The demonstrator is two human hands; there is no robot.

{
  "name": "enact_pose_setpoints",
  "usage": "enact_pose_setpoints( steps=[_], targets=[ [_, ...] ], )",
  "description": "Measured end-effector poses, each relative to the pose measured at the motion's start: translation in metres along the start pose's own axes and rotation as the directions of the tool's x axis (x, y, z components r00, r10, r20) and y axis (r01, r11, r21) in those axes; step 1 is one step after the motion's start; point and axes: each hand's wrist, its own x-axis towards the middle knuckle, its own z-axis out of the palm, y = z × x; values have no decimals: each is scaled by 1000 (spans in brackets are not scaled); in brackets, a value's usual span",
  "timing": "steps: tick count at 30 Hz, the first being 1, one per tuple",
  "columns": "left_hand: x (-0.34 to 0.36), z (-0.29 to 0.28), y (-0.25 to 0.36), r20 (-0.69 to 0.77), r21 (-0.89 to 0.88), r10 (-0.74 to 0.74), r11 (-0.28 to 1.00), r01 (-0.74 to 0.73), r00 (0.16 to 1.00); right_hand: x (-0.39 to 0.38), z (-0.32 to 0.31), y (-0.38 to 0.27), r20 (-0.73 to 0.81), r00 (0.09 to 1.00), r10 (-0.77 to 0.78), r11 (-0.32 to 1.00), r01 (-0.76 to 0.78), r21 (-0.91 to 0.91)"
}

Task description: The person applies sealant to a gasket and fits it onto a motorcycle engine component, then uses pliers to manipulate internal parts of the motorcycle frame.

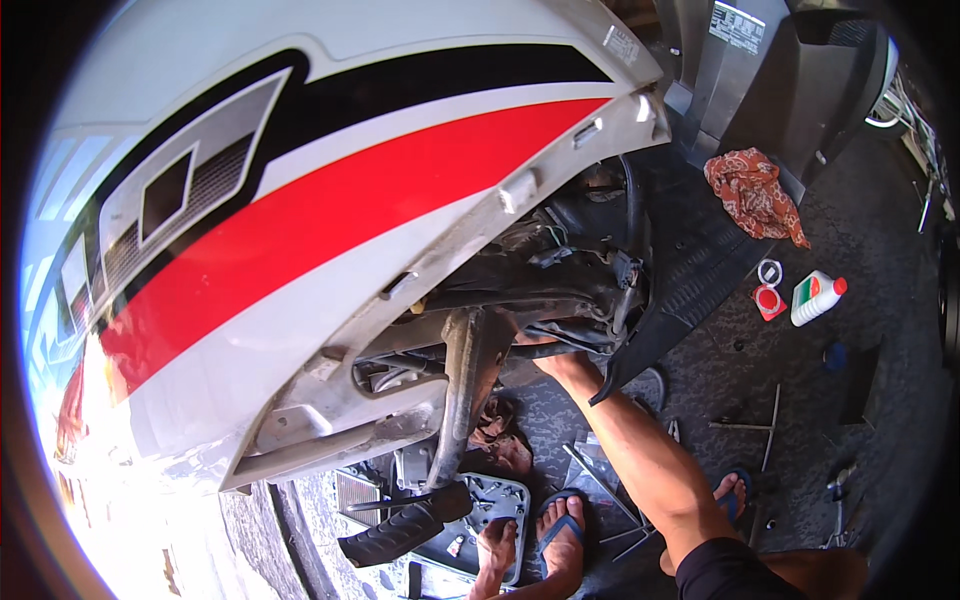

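A motorcycle with a white body panel (420, 180), striped red and black, fills the upper left. My right hand (555, 362) reaches in under its exposed frame, beside a dark tube (545, 350). The frame and tube hide its fingers, so what it touches does not show. Low in the view, what appears to be my left hand (494, 548) is over a grey tray (522, 500) with small parts in it. Its fingers are too dark and small to make out. The rubber footrest (405, 525) juts out left of the tray.
An orange patterned cloth (755, 195), a white bottle with a red cap (818, 298) and a red round item (768, 302) lie to the right. A black plastic panel (690, 290) hangs beside my arm. A T-handle wrench (771, 428) and metal rods (600, 480) lie near my flip-flopped feet (562, 535).
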Motion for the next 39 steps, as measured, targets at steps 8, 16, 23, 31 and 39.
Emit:
enact_pose_setpoints(
  steps=[8,16,23,31,39],
  targets=[
    [3,6,0,42,55,63,996,-65,997,-11,-4,20,21,1000,11,999,-12,46],
    [1,5,-15,4,19,56,998,-56,998,-13,-3,5,-38,997,72,991,-67,114],
    [-1,6,-4,30,75,124,989,-126,992,-17,10,-3,-146,969,198,957,-159,241],
    [0,5,-3,38,114,131,984,-134,991,-16,-2,-20,-249,917,311,946,-275,169],
    [-4,2,-4,46,105,110,988,-115,993,-22,-26,-30,-91,957,275,957,-265,115]
  ],
)
